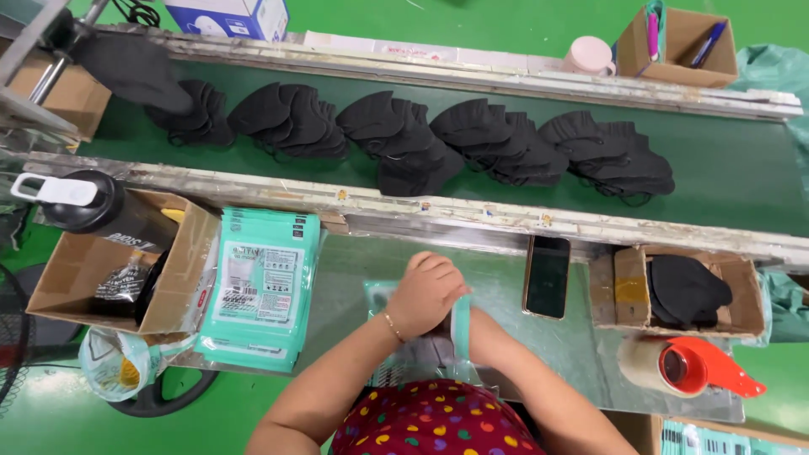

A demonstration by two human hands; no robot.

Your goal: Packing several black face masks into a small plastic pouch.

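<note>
My left hand point(425, 291) lies on top of a teal and clear plastic pouch point(377, 297) on the metal table, fingers curled over its upper edge. My right hand is hidden under the left hand and the pouch; only its forearm point(514, 362) shows, reaching in from the lower right. Something dark sits inside the pouch beneath my hands. Left of my hands lies a stack of teal printed pouches point(261, 286).
Several piles of black face masks point(455, 143) lie on a green conveyor belt. A cardboard box of black masks point(687, 291) and a phone point(548, 276) are at right. A tape dispenser point(691, 366) sits lower right. At left, a box point(76, 261) holds a dark bottle point(93, 206).
</note>
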